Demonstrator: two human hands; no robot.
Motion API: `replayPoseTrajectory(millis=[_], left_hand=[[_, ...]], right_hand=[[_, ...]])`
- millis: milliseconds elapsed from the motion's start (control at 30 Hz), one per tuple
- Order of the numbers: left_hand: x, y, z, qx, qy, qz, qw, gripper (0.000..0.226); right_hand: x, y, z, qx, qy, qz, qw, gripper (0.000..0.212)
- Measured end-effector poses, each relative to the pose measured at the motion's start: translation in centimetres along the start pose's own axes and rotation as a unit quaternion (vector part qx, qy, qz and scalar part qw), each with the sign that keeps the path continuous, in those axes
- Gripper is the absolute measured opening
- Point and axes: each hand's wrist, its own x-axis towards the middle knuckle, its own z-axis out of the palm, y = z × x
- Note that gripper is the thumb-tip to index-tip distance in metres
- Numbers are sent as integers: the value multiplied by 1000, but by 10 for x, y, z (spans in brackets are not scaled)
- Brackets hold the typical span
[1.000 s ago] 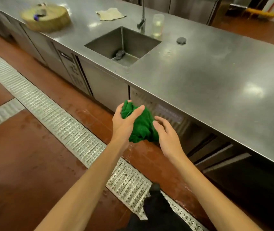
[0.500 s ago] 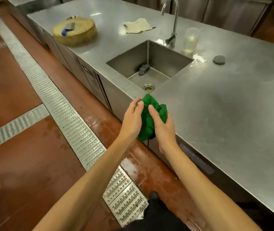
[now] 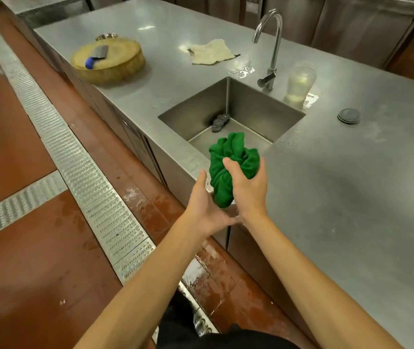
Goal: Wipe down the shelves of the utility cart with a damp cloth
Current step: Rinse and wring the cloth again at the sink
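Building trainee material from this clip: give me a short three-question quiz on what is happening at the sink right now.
1. True or false: the green cloth lies spread flat on the counter.
2. Which hand grips the cloth?
3. What lies inside the sink? A) a cleaver B) a dark scouring pad C) a plastic cup

Key: 1 false, it is bunched up in a hand; 2 the right hand; 3 B.
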Motion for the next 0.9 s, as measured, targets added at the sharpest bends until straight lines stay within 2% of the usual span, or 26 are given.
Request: replayPoseTrajectory(millis=[100,200,300,400,500,600,667,767,867,900], left_hand=[[19,41,2,-68,-42,45,996,83],[43,91,0,-24,-80,75,994,80],[72,142,-8,20,-86,56,995,67],[95,193,-9,35,-77,77,993,49],[115,236,0,65,-75,108,989,45],[133,262,19,72,-93,113,987,39],[143,273,34,58,-93,125,986,35],[162,292,60,65,-41,155,985,36],[189,309,80,139,-9,201,970,6],[199,314,85,169,-8,212,962,5]], right_hand=[[22,3,28,-34,-18,-8,999,38],[51,3,60,-156,-26,-58,986,34],[81,1,96,-266,-11,-94,959,40],[110,-4,132,-283,-3,-101,954,44],[134,-10,168,-254,49,-158,953,71],[164,-19,196,-279,114,-227,926,66],[191,-28,203,-306,154,-224,912,61],[233,-37,203,-314,208,-180,909,56],[276,-41,198,-277,258,-129,916,52],[288,-41,196,-265,263,-116,921,53]])
